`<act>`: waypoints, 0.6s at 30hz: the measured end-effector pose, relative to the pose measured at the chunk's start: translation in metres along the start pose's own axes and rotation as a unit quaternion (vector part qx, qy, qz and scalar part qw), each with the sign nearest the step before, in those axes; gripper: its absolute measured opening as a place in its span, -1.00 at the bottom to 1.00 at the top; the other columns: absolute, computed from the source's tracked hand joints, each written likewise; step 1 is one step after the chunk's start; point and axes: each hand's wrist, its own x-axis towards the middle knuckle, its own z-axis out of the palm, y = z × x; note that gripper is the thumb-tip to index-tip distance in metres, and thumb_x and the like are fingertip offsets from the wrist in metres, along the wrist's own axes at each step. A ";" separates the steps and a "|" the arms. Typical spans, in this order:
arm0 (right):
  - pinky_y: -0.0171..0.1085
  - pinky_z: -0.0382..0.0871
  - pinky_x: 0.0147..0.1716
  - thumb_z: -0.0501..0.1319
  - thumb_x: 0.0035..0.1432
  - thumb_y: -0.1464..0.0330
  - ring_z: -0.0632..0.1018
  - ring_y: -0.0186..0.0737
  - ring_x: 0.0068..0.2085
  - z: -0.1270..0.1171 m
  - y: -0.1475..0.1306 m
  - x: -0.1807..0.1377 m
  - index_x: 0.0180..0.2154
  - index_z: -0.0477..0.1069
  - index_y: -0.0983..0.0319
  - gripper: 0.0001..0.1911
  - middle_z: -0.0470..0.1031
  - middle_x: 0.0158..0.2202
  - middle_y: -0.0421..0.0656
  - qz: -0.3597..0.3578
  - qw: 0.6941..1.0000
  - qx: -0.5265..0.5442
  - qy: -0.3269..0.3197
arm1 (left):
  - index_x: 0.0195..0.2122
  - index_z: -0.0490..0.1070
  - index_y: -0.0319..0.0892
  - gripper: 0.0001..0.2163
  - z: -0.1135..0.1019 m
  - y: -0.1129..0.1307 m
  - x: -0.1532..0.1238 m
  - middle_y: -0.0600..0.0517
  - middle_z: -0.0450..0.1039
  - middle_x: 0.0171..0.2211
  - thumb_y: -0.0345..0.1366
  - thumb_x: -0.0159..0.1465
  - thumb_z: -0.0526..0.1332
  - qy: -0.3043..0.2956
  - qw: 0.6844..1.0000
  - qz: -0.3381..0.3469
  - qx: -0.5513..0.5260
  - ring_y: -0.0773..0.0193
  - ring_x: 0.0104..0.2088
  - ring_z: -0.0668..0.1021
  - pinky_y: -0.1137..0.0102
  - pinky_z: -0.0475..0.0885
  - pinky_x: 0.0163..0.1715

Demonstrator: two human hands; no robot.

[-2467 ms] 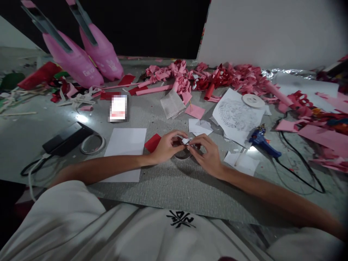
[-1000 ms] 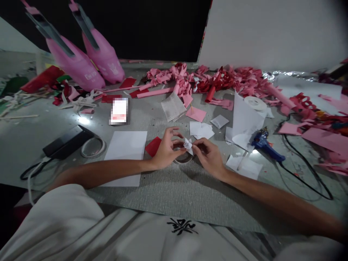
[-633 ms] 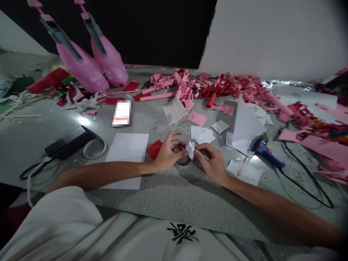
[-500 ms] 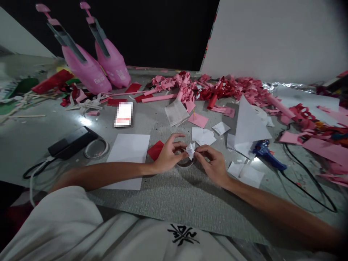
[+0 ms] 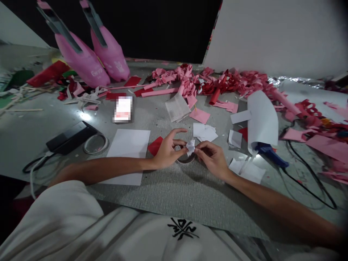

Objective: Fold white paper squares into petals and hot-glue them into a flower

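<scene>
Grey table (image 5: 40, 125) surface runs back to a white wall panel and a dark background. A grey textured mat (image 5: 174, 192) lies on the near part of the table.

Item count:
- Two pink shoe-shaped forms (image 5: 81, 63), side by side at the far left, each with a grey bar rising from it.
- One black device (image 5: 69, 136) with a cable, at the left.
- Two tape rings: one clear tape ring (image 5: 94, 143) touching the black device, one second tape ring (image 5: 185, 158) flat on the mat below the hands.
- One white sheet (image 5: 126, 152), partly under the left forearm.
- One red paper piece (image 5: 155, 145), just beside the left hand.
- One blue glue gun (image 5: 269, 152) at the right, with a black cord, partly covered by one curled white sheet (image 5: 262, 119).
- One long heap of pink and red paper scraps (image 5: 217, 81) along the far edge.

Hand pose: both forearms lie low over the mat and converge at its centre. The left hand (image 5: 168, 150) and the right hand (image 5: 213, 159) meet fingertip to fingertip. Each pinches one side of a small white folded paper (image 5: 190, 146) between thumb and fingers. The left index finger arches above the pinch. The folded paper sits between the two hands, directly above the second tape ring.
</scene>
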 end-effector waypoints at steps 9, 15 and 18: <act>-0.33 0.25 -0.58 0.37 0.23 0.11 0.40 -0.34 -0.55 0.000 0.001 0.001 -0.31 0.53 0.20 -0.72 0.46 -0.54 -0.24 0.022 1.000 -0.007 -0.009 | 0.15 0.34 -0.13 -0.56 -0.003 -0.006 -0.003 -0.01 0.66 -0.25 -0.24 0.29 0.41 0.008 0.994 0.081 0.077 0.13 -0.10 0.70 0.25 0.52 -0.01; -0.32 0.37 -0.51 0.36 0.24 0.14 0.48 -0.31 -0.47 0.001 0.003 -0.002 -0.20 0.54 0.18 -0.75 0.54 -0.41 -0.20 -0.013 0.997 -0.056 0.060 | 0.08 0.37 -0.14 -0.59 -0.002 -0.011 0.001 -0.01 0.67 -0.27 -0.24 0.27 0.43 0.042 0.995 0.059 0.067 0.18 -0.20 0.72 0.38 0.53 -0.19; -0.32 0.37 -0.51 0.33 0.27 0.15 0.48 -0.32 -0.49 0.000 0.003 -0.003 -0.27 0.52 0.18 -0.77 0.53 -0.45 -0.21 -0.023 0.996 -0.066 0.055 | 0.02 0.38 -0.15 -0.62 -0.002 -0.012 0.000 -0.02 0.67 -0.25 -0.22 0.26 0.45 0.044 0.994 0.078 0.066 0.20 -0.20 0.72 0.38 0.56 -0.15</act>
